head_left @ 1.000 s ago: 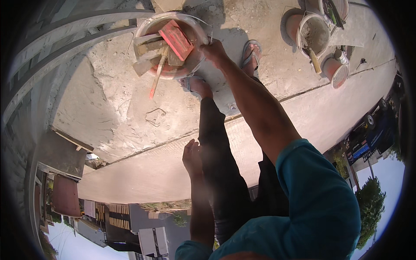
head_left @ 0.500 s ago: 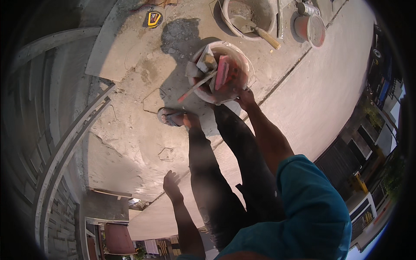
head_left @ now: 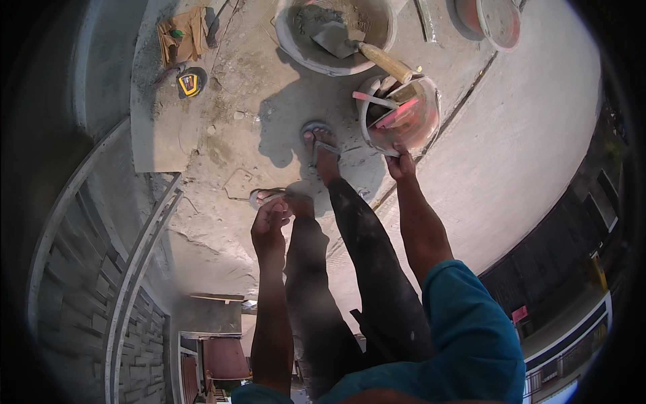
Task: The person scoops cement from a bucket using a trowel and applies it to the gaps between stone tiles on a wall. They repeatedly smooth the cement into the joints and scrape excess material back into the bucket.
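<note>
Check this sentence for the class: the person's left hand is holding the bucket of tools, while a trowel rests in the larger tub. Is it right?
No, the hand is wrong: the head view shows the right hand holding the bucket of tools. The trowel does rest in the larger tub.

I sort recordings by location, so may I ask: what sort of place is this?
Probably an outdoor building site: the right hand holds a bucket of tools, and a trowel lies partly in a tub of what looks like mortar.
</note>
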A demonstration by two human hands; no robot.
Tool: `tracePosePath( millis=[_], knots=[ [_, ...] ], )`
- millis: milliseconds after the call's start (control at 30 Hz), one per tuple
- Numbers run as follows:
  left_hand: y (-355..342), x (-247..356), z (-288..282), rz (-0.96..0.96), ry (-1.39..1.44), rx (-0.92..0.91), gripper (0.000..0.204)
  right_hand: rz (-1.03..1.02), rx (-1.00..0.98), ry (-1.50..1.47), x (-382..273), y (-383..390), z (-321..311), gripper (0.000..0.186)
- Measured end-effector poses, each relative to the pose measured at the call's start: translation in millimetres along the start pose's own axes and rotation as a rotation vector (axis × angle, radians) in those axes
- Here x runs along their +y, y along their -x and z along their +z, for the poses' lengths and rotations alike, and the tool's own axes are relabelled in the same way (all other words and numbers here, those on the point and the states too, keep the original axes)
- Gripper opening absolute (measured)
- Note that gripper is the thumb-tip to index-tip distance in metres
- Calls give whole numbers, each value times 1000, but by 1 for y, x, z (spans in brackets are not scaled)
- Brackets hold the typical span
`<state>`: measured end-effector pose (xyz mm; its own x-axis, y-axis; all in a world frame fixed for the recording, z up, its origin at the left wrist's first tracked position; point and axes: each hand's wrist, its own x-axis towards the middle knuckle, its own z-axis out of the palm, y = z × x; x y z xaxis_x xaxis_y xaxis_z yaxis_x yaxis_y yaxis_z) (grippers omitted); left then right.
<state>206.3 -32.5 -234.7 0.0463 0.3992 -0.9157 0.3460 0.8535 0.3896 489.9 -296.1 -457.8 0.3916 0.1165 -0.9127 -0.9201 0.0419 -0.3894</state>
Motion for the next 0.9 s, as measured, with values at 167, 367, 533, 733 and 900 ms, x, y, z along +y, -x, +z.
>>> tracePosePath(
  millis=[167, 367, 533, 733, 900],
  knots=[
    [37, 53, 33, -29, -48, -61, 34, 327, 568, 38, -30, 50, 50, 61],
    [46, 78, 43, -106, -57, -99, 34, -689, 861, 1408, -87, 121, 172, 48],
    [1, 67, 43, -163, -165, -146, 35, -423, 1344, 1242, -89, 79, 159, 50],
    [-34, 75, 39, -184, -169, -103, 36, -838, 1161, 1874, -107, 112, 150, 78],
    [-43, 75, 46, -199, -151, -161, 34, -1253, 126, 1522, -101, 34, 349, 11]
  ],
)
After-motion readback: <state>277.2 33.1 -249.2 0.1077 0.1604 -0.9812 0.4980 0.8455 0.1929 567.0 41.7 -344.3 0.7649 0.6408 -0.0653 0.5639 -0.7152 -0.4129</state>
